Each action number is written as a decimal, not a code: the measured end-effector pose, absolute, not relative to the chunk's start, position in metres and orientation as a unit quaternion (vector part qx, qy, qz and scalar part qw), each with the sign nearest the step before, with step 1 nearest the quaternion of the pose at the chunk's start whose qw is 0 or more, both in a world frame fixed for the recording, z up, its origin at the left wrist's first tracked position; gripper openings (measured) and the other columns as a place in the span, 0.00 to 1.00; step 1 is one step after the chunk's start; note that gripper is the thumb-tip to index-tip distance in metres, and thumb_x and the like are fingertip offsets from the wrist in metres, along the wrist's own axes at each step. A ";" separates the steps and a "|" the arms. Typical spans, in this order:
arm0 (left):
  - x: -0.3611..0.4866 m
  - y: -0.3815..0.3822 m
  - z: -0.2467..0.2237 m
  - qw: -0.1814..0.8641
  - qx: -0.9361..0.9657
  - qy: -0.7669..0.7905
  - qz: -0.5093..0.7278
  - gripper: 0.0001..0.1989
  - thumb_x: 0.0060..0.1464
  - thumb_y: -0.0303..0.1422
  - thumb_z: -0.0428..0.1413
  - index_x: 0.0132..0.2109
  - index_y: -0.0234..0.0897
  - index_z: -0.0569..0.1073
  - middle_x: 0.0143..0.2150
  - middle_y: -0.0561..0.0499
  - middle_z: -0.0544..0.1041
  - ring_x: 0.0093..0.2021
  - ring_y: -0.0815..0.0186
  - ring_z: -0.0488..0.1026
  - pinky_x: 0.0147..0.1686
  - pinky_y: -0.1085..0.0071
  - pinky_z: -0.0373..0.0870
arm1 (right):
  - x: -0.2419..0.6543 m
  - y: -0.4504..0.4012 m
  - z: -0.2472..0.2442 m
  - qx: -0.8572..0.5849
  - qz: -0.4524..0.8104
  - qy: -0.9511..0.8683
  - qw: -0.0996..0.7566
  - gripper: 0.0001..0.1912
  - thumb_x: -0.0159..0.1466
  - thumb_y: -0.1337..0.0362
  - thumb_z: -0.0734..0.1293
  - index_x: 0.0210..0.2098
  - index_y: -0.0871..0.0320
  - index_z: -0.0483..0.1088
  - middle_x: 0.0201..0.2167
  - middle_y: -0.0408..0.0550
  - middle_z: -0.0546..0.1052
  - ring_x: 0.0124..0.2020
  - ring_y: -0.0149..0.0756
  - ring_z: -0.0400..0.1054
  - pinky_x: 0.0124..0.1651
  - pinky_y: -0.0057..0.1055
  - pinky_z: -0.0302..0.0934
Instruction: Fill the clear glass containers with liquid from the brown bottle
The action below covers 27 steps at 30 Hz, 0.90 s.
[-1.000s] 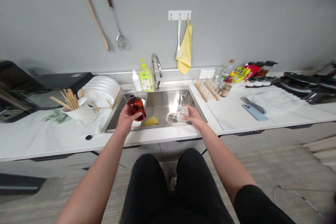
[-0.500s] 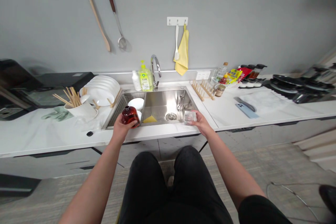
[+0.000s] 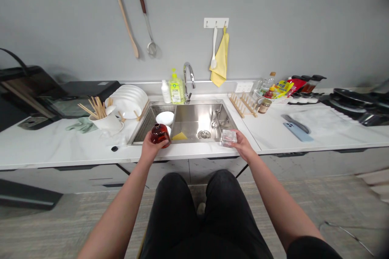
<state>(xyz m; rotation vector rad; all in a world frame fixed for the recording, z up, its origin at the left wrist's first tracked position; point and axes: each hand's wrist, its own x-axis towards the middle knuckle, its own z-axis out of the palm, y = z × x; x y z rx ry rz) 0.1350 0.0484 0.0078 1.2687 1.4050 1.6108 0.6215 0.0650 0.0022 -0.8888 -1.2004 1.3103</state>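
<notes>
My left hand [image 3: 151,147] is closed round a reddish-brown bottle [image 3: 159,134] with an uncapped neck, at the front edge of the sink's left basket. My right hand [image 3: 242,145] grips a small clear box-like container [image 3: 227,138] over the sink's front right rim; its contents, if any, I cannot make out. Between them is the steel sink [image 3: 194,119], with a yellow cloth or sponge [image 3: 180,136] at its front. White bowls [image 3: 165,118] sit in the drain basket behind the bottle. A small black cap [image 3: 114,149] lies on the counter left of my left hand.
White plates [image 3: 129,99] stand in a rack beside a white pot [image 3: 107,124] of chopsticks. Behind the sink are a green soap bottle [image 3: 176,88] and the faucet [image 3: 188,79]. On the right lie a wooden rack [image 3: 243,106], a jar [image 3: 264,106] and a phone [image 3: 298,132].
The view has turned slightly left, so everything appears shifted to the right. Both hands keep hold of the bottle and the clear container, in about the same places over the sink's edge.
</notes>
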 end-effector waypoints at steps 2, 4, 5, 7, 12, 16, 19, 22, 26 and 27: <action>0.127 0.042 0.010 0.313 0.480 0.543 0.614 0.45 0.39 0.42 0.81 0.63 0.36 0.77 0.58 0.38 0.86 0.56 0.46 0.86 0.61 0.45 0.83 | 0.620 0.066 0.003 -0.378 0.554 -0.507 0.541 0.40 0.47 0.62 0.90 0.56 0.44 0.76 0.52 0.44 0.85 0.56 0.52 0.81 0.62 0.56 0.77; 0.116 0.036 0.013 0.301 0.474 0.554 0.614 0.44 0.39 0.43 0.81 0.63 0.37 0.77 0.57 0.38 0.86 0.55 0.46 0.86 0.60 0.45 0.84 | 0.618 0.067 0.004 -0.379 0.552 -0.510 0.540 0.39 0.47 0.62 0.91 0.55 0.44 0.77 0.53 0.44 0.85 0.57 0.52 0.81 0.65 0.56 0.76; 0.111 0.034 0.015 0.296 0.471 0.560 0.613 0.45 0.39 0.42 0.81 0.62 0.37 0.77 0.57 0.39 0.86 0.55 0.46 0.86 0.60 0.45 0.84 | 0.616 0.067 0.005 -0.378 0.551 -0.512 0.539 0.39 0.48 0.61 0.91 0.55 0.44 0.77 0.52 0.44 0.85 0.57 0.52 0.81 0.66 0.57 0.75; 0.099 0.029 0.020 0.289 0.471 0.572 0.606 0.45 0.38 0.42 0.82 0.62 0.37 0.78 0.55 0.39 0.86 0.54 0.46 0.86 0.59 0.45 0.84 | 0.612 0.068 0.006 -0.376 0.550 -0.514 0.539 0.39 0.48 0.60 0.91 0.55 0.44 0.77 0.53 0.44 0.85 0.57 0.52 0.81 0.67 0.57 0.74; 0.086 0.022 0.025 0.286 0.497 0.581 0.577 0.47 0.36 0.44 0.82 0.63 0.36 0.78 0.54 0.39 0.87 0.52 0.47 0.86 0.59 0.45 0.83 | 0.597 0.067 0.009 -0.371 0.563 -0.505 0.538 0.40 0.47 0.60 0.92 0.56 0.44 0.77 0.55 0.45 0.85 0.58 0.53 0.81 0.65 0.58 0.77; 0.100 0.023 0.021 0.296 0.528 0.571 0.554 0.45 0.37 0.45 0.81 0.61 0.36 0.78 0.52 0.40 0.87 0.50 0.47 0.86 0.57 0.46 0.83 | 0.585 0.066 0.016 -0.358 0.580 -0.500 0.535 0.40 0.47 0.62 0.91 0.56 0.43 0.77 0.54 0.45 0.84 0.58 0.54 0.80 0.59 0.55 0.80; 0.120 0.028 0.018 0.312 0.542 0.559 0.545 0.44 0.38 0.45 0.81 0.61 0.37 0.78 0.52 0.41 0.86 0.51 0.47 0.86 0.56 0.48 0.84 | 0.577 0.064 0.023 -0.347 0.590 -0.502 0.529 0.41 0.48 0.62 0.91 0.57 0.43 0.77 0.55 0.45 0.84 0.58 0.54 0.80 0.57 0.54 0.82; 0.139 0.034 0.016 0.335 0.535 0.547 0.550 0.45 0.38 0.45 0.81 0.62 0.38 0.77 0.54 0.41 0.86 0.52 0.47 0.86 0.58 0.47 0.83 | 0.572 0.064 0.027 -0.338 0.597 -0.512 0.516 0.42 0.49 0.62 0.91 0.59 0.42 0.76 0.56 0.46 0.84 0.57 0.54 0.81 0.57 0.55 0.82; 0.150 0.036 0.013 0.339 0.518 0.555 0.556 0.44 0.38 0.44 0.81 0.62 0.38 0.77 0.55 0.41 0.86 0.53 0.47 0.86 0.61 0.45 0.82 | 0.571 0.065 0.026 -0.344 0.590 -0.521 0.512 0.42 0.49 0.62 0.91 0.59 0.42 0.76 0.55 0.45 0.85 0.56 0.53 0.81 0.60 0.56 0.80; 0.149 0.035 0.012 0.338 0.516 0.557 0.556 0.44 0.38 0.44 0.80 0.62 0.38 0.77 0.54 0.41 0.86 0.53 0.48 0.86 0.60 0.46 0.83 | 0.571 0.065 0.025 -0.346 0.586 -0.523 0.513 0.42 0.48 0.62 0.91 0.59 0.42 0.76 0.54 0.45 0.85 0.56 0.52 0.81 0.61 0.56 0.80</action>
